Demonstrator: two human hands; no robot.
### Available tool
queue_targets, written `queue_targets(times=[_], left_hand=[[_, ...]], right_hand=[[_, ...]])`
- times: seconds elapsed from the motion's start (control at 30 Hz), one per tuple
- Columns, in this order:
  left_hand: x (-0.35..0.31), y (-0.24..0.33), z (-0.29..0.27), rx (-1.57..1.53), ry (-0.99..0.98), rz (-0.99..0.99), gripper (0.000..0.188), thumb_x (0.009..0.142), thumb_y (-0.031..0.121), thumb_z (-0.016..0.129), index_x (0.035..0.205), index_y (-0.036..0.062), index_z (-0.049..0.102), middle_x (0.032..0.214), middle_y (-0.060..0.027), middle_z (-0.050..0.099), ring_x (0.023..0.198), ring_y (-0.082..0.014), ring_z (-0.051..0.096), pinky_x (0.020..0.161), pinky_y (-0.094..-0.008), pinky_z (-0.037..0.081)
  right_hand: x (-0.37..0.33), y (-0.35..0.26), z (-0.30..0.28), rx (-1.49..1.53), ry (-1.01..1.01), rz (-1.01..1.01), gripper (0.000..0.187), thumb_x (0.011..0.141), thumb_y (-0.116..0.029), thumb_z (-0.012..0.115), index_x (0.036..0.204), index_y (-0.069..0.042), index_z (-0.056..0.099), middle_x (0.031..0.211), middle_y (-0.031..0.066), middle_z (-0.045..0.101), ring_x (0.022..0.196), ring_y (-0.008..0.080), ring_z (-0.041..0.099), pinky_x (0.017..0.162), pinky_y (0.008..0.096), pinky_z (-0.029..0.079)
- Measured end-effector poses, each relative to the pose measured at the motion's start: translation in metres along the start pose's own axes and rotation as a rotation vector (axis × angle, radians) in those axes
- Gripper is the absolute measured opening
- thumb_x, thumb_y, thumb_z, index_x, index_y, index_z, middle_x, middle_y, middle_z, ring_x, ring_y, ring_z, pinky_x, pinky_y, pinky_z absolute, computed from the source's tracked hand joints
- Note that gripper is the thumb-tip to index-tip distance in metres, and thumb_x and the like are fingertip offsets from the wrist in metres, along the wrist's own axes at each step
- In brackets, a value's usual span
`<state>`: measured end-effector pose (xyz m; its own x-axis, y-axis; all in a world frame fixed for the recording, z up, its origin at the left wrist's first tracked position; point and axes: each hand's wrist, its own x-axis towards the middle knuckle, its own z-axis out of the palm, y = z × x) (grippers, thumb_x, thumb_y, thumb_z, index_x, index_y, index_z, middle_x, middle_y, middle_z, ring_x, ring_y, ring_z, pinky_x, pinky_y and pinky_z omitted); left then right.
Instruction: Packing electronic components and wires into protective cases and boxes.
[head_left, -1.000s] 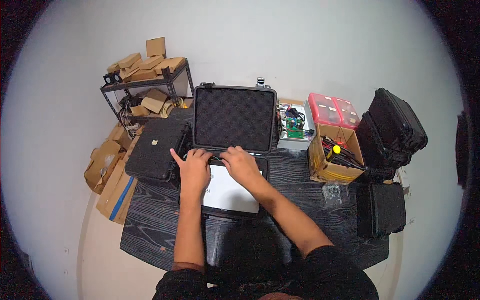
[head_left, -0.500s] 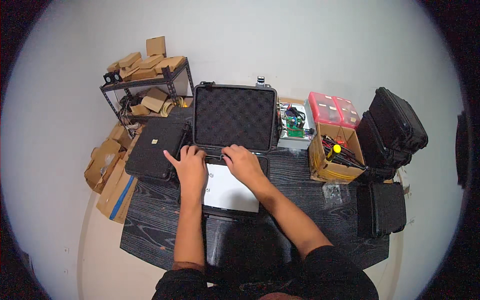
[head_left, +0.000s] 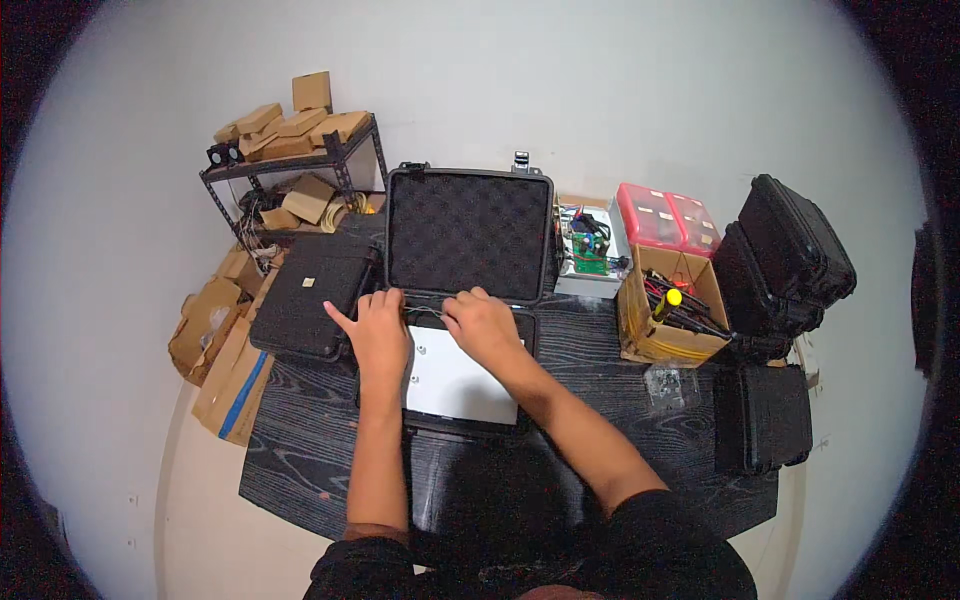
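Note:
An opened black hard case (head_left: 548,240) stands on the table, its raised lid lined with dark egg-crate foam (head_left: 468,235). A white panel (head_left: 465,385) with small round metal fittings at its left fills the base. At the panel's far edge, near the hinge, a thin grey wire (head_left: 426,310) spans between my hands. My left hand (head_left: 380,335) is closed at the wire's left end, one finger sticking out leftward; its fingertips are partly hidden. My right hand (head_left: 487,328) pinches the wire's other end, thumb against curled fingers.
A closed black case (head_left: 315,295) sits left. To the right are a circuit-board box (head_left: 592,250), red organizers (head_left: 665,218), a cardboard tool box (head_left: 675,340) with a yellow-handled tool, a clear bag (head_left: 668,388) and stacked black cases (head_left: 795,245). A shelf (head_left: 345,165) holds cartons.
My left hand has shifted slightly left, widening the gap between the hands, so more of the wire shows. My right hand has barely moved.

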<state>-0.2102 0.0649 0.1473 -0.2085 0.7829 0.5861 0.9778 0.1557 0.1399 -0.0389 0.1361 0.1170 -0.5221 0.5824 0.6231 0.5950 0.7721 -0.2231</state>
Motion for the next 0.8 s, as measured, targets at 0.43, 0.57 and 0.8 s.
queue_targets(times=[0.43, 0.57, 0.8], left_hand=[[-0.005, -0.004, -0.004, 0.008, -0.044, 0.052, 0.019, 0.089, 0.010, 0.067, 0.097, 0.0180, 0.082, 0.108, -0.0010, 0.069, 0.121, -0.0245, 0.059, 0.120, -0.0814, 0.005], [-0.001, -0.001, -0.007, 0.011, -0.092, 0.049, 0.020, 0.088, 0.010, 0.066, 0.099, 0.0180, 0.082, 0.109, -0.0005, 0.070, 0.120, -0.0240, 0.060, 0.119, -0.0819, 0.005], [-0.002, 0.000, -0.004, 0.048, -0.018, 0.027, 0.018, 0.088, 0.008, 0.066, 0.100, 0.0102, 0.080, 0.109, -0.0034, 0.066, 0.121, -0.0251, 0.059, 0.119, -0.0821, 0.005]], right_hand=[[-0.001, -0.014, -0.011, 0.189, -0.026, 0.173, 0.020, 0.085, -0.015, 0.076, 0.103, -0.007, 0.068, 0.092, 0.0121, 0.070, 0.091, 0.0350, 0.070, 0.080, 0.0478, 0.057], [-0.005, -0.003, -0.004, 0.204, 0.006, 0.118, 0.022, 0.086, -0.016, 0.076, 0.103, -0.007, 0.067, 0.092, 0.0136, 0.070, 0.091, 0.0374, 0.069, 0.080, 0.0491, 0.056], [-0.003, 0.001, 0.000, 0.297, -0.016, 0.043, 0.023, 0.087, -0.007, 0.072, 0.110, -0.004, 0.071, 0.101, 0.0145, 0.068, 0.094, 0.0378, 0.070, 0.083, 0.0464, 0.058]])
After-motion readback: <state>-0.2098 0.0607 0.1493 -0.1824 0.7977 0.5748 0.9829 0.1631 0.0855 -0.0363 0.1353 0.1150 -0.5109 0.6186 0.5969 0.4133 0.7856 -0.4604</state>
